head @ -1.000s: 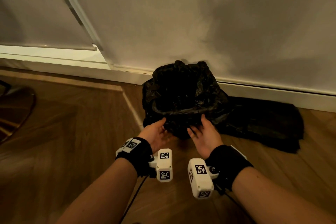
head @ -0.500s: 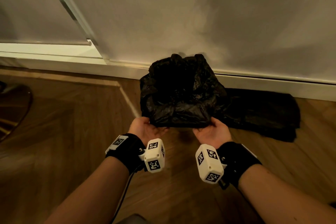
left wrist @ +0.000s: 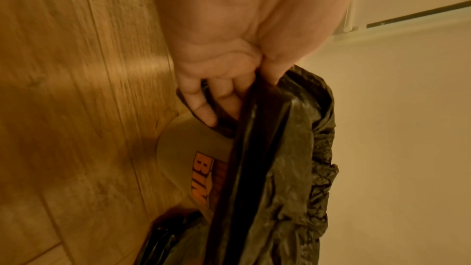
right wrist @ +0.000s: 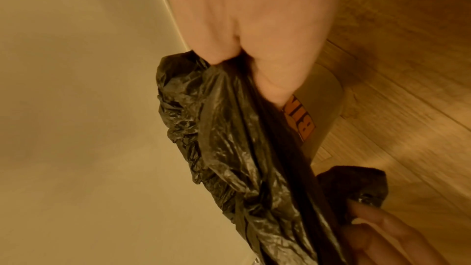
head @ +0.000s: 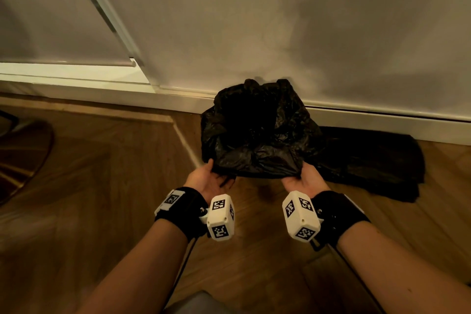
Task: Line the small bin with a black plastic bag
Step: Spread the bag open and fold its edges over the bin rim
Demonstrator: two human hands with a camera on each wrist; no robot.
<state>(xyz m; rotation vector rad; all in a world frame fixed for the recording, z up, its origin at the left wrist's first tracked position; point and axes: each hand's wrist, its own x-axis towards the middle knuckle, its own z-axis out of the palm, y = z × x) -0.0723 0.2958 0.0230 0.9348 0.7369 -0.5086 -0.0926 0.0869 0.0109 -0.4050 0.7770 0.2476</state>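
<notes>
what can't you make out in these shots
- Bin: head view, hidden under the black bag.
- Bin's orange lettering: wrist views, partly covered by bag and fingers.
- Bag's inside: head view, too dark.
- Dark heap by the wall: head view, too dim to identify.

Pale wall (head: 280,20), white skirting board (head: 382,120), wooden floor (head: 89,199), warm dim light

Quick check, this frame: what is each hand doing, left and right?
Left hand: grips the near edge of the black plastic bag, fingers curled under it.
Right hand: grips the same bag edge at the other side.
</notes>
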